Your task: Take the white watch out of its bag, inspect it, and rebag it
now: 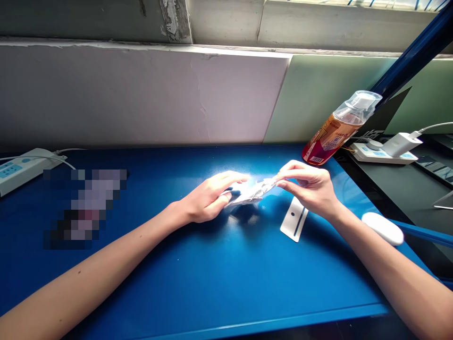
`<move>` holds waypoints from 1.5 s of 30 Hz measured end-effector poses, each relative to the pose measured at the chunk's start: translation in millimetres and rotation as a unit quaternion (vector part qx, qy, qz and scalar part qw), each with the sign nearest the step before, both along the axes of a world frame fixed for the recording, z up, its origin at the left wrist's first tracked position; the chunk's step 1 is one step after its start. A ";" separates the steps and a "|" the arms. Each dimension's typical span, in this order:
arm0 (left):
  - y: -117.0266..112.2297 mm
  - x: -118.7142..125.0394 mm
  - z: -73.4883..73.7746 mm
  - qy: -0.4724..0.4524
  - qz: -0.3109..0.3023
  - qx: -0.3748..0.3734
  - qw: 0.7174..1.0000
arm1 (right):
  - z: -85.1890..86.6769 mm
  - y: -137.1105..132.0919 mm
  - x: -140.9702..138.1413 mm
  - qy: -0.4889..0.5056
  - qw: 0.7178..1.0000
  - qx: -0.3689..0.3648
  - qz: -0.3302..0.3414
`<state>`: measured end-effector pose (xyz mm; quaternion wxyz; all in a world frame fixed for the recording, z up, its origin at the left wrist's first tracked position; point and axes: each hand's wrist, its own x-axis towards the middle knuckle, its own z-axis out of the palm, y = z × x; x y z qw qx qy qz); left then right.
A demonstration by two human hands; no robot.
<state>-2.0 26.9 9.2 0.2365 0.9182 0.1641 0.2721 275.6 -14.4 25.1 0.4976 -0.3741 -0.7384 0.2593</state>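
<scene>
Hands met over the blue desk (177, 283). The left hand (208, 200) pinched the 9 o'clock end of a shiny packet (252, 192) and the right hand (311, 189) pinched its 3 o'clock end, lifted just off the surface. Grips close to the crimped edge looked wisest, working clear of the white strip (294, 219) lying at 5 o'clock.

One view is given — taken from the wearer's head, aimed forward and down at the blue table (212, 283). The left hand (207, 200) and right hand (311, 189) are seen near, mid-frame; the wall (141, 94) is faced beyond.
</scene>
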 end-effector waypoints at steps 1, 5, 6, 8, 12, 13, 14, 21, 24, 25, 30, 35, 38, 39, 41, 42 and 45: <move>0.9 0.4 -1.6 -0.032 0.016 -0.002 0.999 | 1.2 -0.5 -0.7 0.014 1.000 -0.022 -0.005; 1.4 4.2 -7.5 -0.114 0.074 0.000 0.991 | 2.6 0.3 -3.2 0.048 0.991 -0.122 -0.003; 0.7 5.2 -8.0 -0.123 0.083 0.007 0.989 | 1.9 1.2 -3.8 0.052 0.988 -0.144 0.000; -1.5 6.9 -7.7 -0.138 0.101 0.030 0.985 | -1.0 3.2 -4.4 0.049 0.983 -0.174 0.000; -7.3 9.2 -3.5 -0.130 0.116 0.109 0.979 | -11.8 7.3 -2.9 -0.024 0.984 -0.175 -0.022; -8.7 9.8 -2.6 -0.112 0.112 0.120 0.980 | -14.6 7.9 -2.4 -0.053 0.984 -0.165 -0.032; -10.0 10.6 -2.0 -0.086 0.105 0.125 0.983 | -17.2 8.2 -2.1 -0.081 0.984 -0.153 -0.042; -14.3 14.8 -6.6 0.134 0.059 0.064 0.987 | -25.2 4.5 -6.4 -0.202 0.975 -0.067 -0.062; -14.4 15.0 -7.5 0.168 0.061 0.056 0.982 | -26.1 3.3 -6.7 -0.251 0.965 -0.031 -0.067; -14.5 15.1 -7.5 0.173 0.063 0.057 0.981 | -26.0 3.2 -6.1 -0.267 0.961 -0.013 -0.075; -15.7 15.7 -6.5 0.178 0.072 0.065 0.979 | -21.5 2.8 -0.7 -0.312 0.948 0.058 -0.038; -14.4 14.8 -6.2 0.174 0.104 0.094 0.975 | -14.7 0.0 1.6 -0.362 0.930 0.039 0.044; -12.8 14.2 -6.5 0.160 0.120 0.104 0.974 | -13.9 -1.4 1.6 -0.373 0.926 0.020 0.051; -12.4 14.1 -6.7 0.156 0.122 0.105 0.975 | -13.9 -1.6 1.6 -0.376 0.925 0.014 0.052; -12.1 14.1 -7.1 0.153 0.126 0.105 0.974 | -14.1 -1.7 1.5 -0.380 0.923 -0.002 0.054; -12.1 14.2 -7.3 0.154 0.130 0.106 0.974 | -14.0 -1.7 1.4 -0.383 0.922 -0.012 0.054; -12.6 14.4 -7.8 0.154 0.142 0.111 0.972 | -13.8 -1.7 1.3 -0.391 0.918 -0.044 0.054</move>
